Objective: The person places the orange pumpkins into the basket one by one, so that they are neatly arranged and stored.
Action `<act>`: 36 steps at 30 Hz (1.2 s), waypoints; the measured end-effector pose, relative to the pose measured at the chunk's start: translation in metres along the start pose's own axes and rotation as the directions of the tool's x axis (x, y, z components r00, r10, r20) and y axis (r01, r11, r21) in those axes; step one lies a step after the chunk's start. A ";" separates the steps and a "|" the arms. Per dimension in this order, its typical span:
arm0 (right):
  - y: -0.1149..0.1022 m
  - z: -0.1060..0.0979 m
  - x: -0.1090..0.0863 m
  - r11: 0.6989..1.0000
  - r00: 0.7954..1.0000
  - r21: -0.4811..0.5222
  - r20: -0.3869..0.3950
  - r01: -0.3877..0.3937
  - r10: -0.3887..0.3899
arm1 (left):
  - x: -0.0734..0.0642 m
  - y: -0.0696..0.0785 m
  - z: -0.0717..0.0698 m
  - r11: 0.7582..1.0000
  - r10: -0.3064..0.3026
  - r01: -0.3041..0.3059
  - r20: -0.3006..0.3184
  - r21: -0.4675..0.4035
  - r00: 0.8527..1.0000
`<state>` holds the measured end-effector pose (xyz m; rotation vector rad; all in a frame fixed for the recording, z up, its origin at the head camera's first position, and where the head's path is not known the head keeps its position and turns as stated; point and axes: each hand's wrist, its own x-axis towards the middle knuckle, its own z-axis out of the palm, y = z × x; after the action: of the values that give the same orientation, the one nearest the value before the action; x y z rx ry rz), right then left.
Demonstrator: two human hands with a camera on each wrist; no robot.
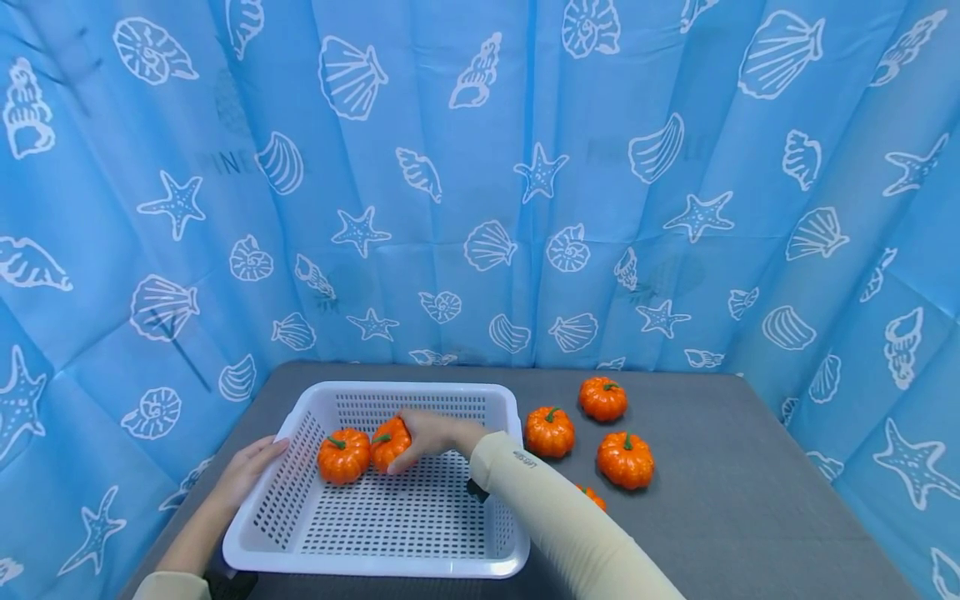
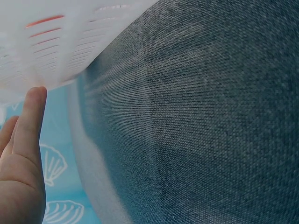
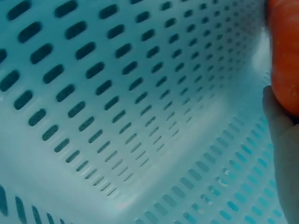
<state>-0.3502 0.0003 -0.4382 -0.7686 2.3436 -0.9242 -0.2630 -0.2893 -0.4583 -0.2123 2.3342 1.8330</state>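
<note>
A white slotted plastic basket lies on the grey table at the left. My right hand reaches into it and grips a small orange pumpkin with a green stem. In the right wrist view, the thumb lies against the side of that pumpkin, at the right edge; the other fingers are out of sight. Beside it in the basket sits another orange pumpkin. My left hand is at the basket's left side, its fingers extended along the wall in the left wrist view.
Right of the basket, several more pumpkins stand on the grey table: one by the rim, one farther back, one to the right. Another pumpkin is partly hidden by my right sleeve. A blue shell-patterned curtain hangs behind.
</note>
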 end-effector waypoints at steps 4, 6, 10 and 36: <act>-0.001 0.004 0.003 1.000 1.000 -0.022 0.005 -0.003 0.003 | 0.000 0.000 0.000 1.000 -0.003 0.003 0.000 -0.006 1.000; -0.001 0.005 0.004 0.999 1.000 -0.045 0.001 -0.014 0.014 | 0.001 -0.001 0.000 1.000 -0.002 0.002 0.002 -0.008 1.000; -0.001 0.007 0.005 0.997 0.999 -0.064 -0.006 -0.032 0.032 | 0.002 0.000 0.000 1.000 -0.005 0.005 0.000 -0.009 1.000; 0.001 0.013 0.007 0.988 1.000 -0.154 -0.009 -0.023 0.022 | 0.001 -0.002 0.000 1.000 -0.007 0.007 0.001 -0.003 1.000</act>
<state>-0.3474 -0.0100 -0.4490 -0.7989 2.4465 -0.7434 -0.2637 -0.2896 -0.4603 -0.2194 2.3278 1.8330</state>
